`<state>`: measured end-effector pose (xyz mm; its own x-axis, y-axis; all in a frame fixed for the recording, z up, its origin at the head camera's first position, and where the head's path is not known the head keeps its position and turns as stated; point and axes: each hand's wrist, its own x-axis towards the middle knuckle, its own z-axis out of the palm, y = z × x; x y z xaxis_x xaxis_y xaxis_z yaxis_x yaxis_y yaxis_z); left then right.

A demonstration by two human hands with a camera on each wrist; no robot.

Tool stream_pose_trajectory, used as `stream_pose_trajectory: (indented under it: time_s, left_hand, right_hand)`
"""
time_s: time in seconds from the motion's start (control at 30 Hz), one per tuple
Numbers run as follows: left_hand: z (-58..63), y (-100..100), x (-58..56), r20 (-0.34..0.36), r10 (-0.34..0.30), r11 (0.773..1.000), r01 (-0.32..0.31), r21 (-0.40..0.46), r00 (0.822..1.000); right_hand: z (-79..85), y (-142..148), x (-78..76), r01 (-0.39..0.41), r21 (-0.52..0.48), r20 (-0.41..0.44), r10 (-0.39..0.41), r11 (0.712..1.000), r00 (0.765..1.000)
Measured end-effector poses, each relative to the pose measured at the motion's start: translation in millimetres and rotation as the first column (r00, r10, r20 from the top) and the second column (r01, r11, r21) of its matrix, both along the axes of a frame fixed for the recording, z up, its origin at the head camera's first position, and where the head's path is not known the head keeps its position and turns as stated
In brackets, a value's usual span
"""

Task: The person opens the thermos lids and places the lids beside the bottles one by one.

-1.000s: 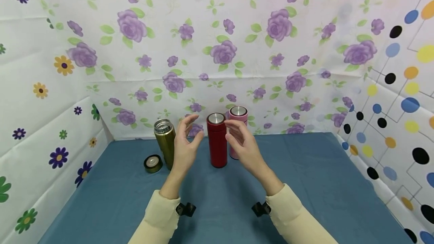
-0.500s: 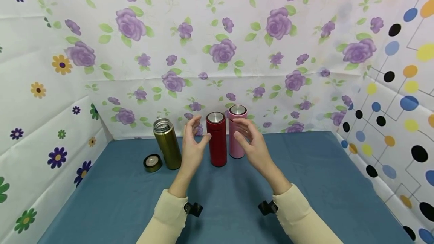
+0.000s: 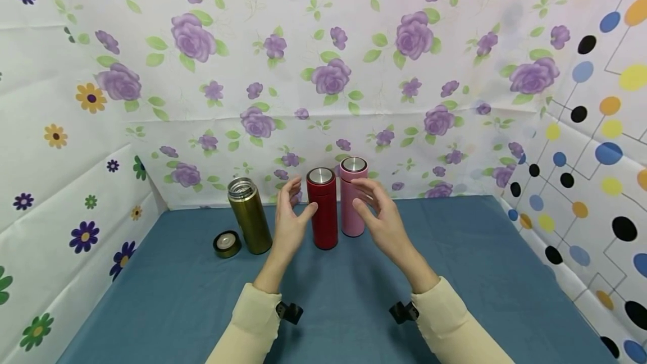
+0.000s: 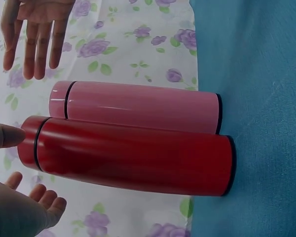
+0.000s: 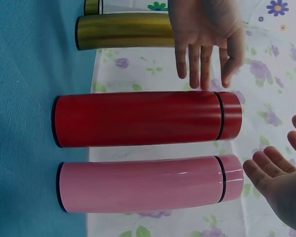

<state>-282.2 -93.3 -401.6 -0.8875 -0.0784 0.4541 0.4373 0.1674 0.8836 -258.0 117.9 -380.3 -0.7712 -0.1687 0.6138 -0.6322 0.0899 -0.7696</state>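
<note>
A red thermos flask (image 3: 324, 215) with a steel-topped lid stands upright in the middle of the head view. Right behind it to the right is a pink thermos flask (image 3: 352, 206), also lidded. My left hand (image 3: 290, 226) hovers at the red flask's left side, fingers loosely bent; its thumb overlaps the red flask near the lid, and contact cannot be told. Over in front of the pink flask's right side, my right hand (image 3: 382, 221) is held with relaxed fingers and nothing in them. An olive-green thermos flask (image 3: 251, 221) stands uncapped to the left, its lid (image 3: 227, 244) lying beside it.
A blue cloth (image 3: 323, 308) covers the table. Behind it hangs a white sheet with purple flowers (image 3: 331, 77). Patterned sheets close off the left and right sides. Each wrist carries a small black camera (image 3: 290, 313).
Both hands have shifted to the right, the left one away from the olive flask and toward the red one, the right one away from the red flask. The flasks have stayed in place.
</note>
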Motion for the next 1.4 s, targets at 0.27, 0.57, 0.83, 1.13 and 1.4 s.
stream_pose_trajectory:
  time_s: [0.27,0.57,0.83,1.13,1.4]
  left_hand:
    - [-4.8,-1,-2.5,0.057,0.010,1.000,-0.009,-0.023,0.998]
    - [-12.5,-2,-10.3,0.077,-0.024,0.999,0.027,-0.038,0.997]
    - [-19.3,0,-17.1,0.092,-0.055,0.998,0.059,-0.038,0.994]
    - [-23.2,3,-27.6,0.125,-0.075,0.996,0.079,-0.031,0.989]
    - [-27.9,5,-34.4,0.191,-0.119,0.992,0.124,-0.014,0.974]
  right_hand:
    - [2.8,2,2.7,0.037,0.073,-0.042,-0.034,0.997,0.999]
    - [3.6,5,2.4,0.052,0.111,-0.054,-0.046,0.992,0.997]
    - [5.5,5,0.3,0.085,0.173,-0.082,-0.072,0.981,0.994]
    - [12.2,2,-0.5,0.121,0.235,-0.173,-0.081,0.964,0.981]
    - [18.3,0,0.3,0.127,0.245,-0.209,-0.075,0.961,0.975]
